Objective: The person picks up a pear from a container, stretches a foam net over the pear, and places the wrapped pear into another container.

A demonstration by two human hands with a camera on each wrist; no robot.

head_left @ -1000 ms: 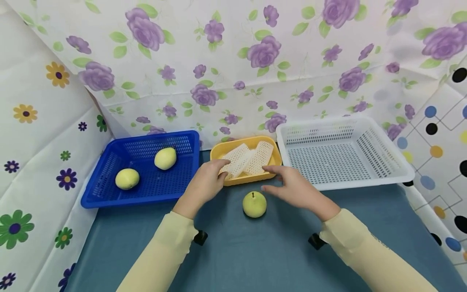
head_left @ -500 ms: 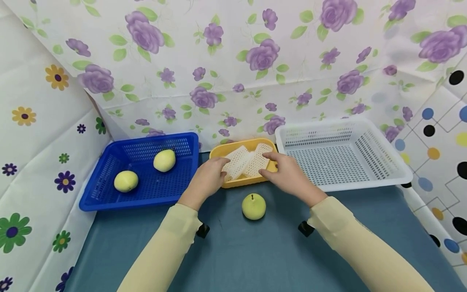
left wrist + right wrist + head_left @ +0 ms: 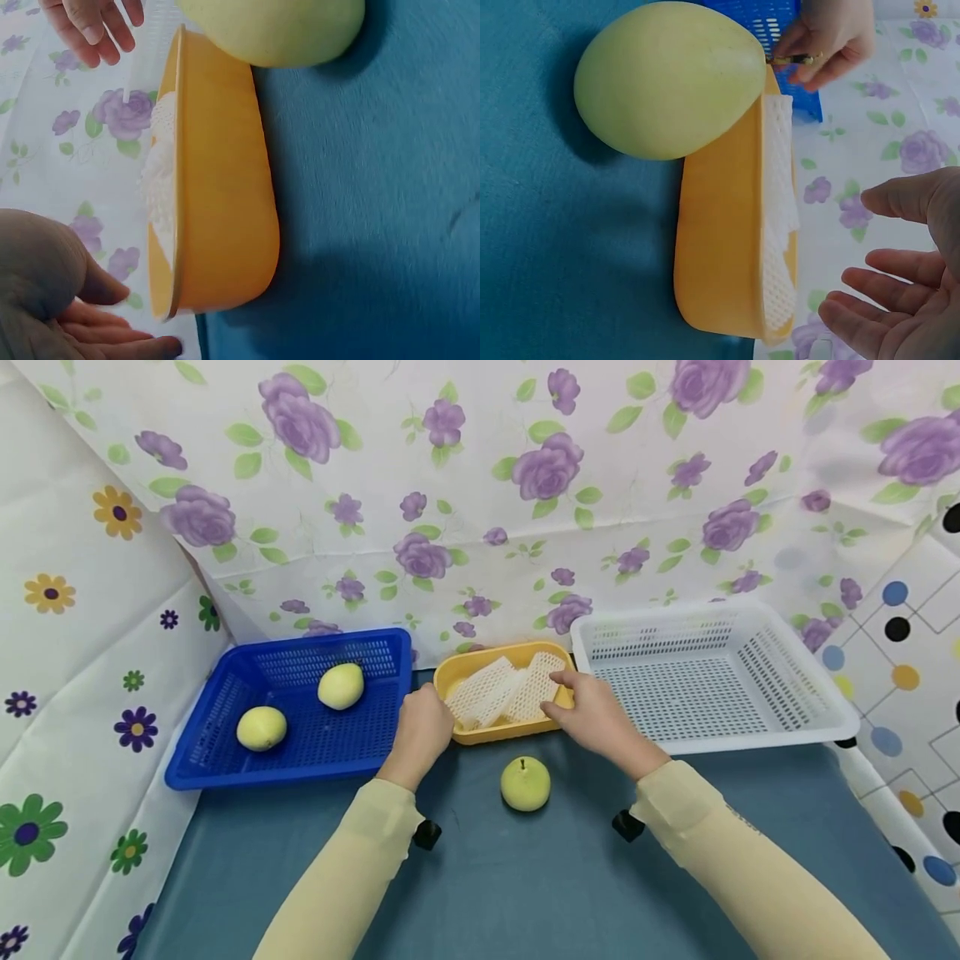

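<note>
In the head view a yellow plastic basket holds several white foam fruit nets. My left hand is beside the basket's left end; in the left wrist view its thumb and fingers are apart with nothing between them. Over the basket's right end is my right hand, fingertips close to the nearest net. The right wrist view shows that hand's fingers spread loosely, holding nothing. A round green-yellow pear, stem up, sits on the table in front of the basket.
A blue basket with two pale yellow pears, one at the left and one at the right, stands to the left. To the right is a white perforated basket. A flowered cloth hangs behind them.
My left hand has drawn left, from over the nets to the yellow basket's left end. My right hand has come inward to the basket's right side. The pears have stayed put.
</note>
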